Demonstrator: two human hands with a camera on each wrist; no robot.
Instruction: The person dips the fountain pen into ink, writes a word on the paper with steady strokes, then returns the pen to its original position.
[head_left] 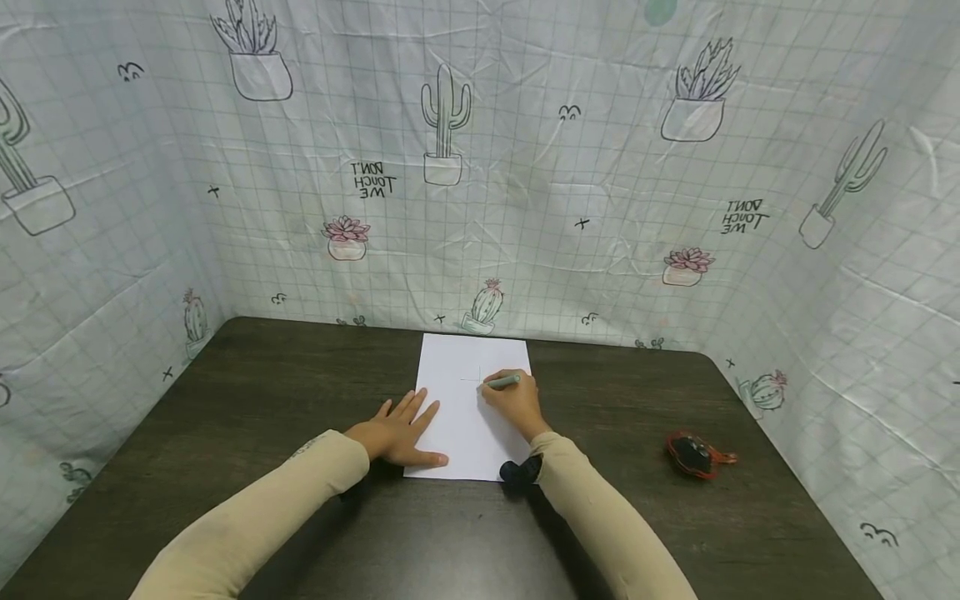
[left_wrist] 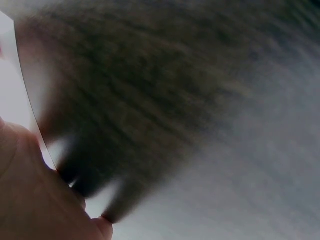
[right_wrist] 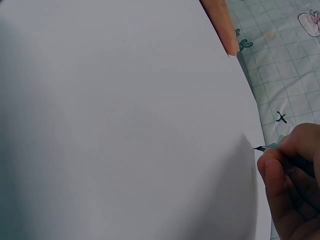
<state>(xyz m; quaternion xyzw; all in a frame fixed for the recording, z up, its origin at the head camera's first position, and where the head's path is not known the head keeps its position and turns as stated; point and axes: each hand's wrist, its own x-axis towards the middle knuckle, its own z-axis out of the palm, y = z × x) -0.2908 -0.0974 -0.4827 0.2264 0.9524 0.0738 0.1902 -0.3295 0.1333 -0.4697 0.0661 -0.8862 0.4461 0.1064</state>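
Two bare hands worked at a white sheet of paper [head_left: 453, 425] that lay on a dark tabletop [head_left: 300, 367], its far edge close to the foot of a hanging cloth [head_left: 525, 200]. The right hand [head_left: 517, 400] had its fingers curled around a pale green pen [head_left: 504, 382], pinching it near the tip, over the right half of the sheet. The pen slanted, its back end leaning to the right; in the right wrist view its dark point stood at the paper, though whether it touched could not be told. Just beside the point were thin lines [head_left: 470, 380], one upright and one level, which met on the sheet.

The left hand [head_left: 400, 432] lay flat at the sheet's left edge, its fingers straight, spread and released from any grasp. Its thumb rested on the near left part of the paper, and some of the other fingers reached past the edge onto the tabletop. Both arms wore beige sleeves [head_left: 262, 508], and a black object [head_left: 517, 472] sat under the right wrist, over the sheet's near right corner. Well to the right lay a red-rimmed black item [head_left: 693, 455]. The cloth bore a grid, potted cacti and reversed lettering.
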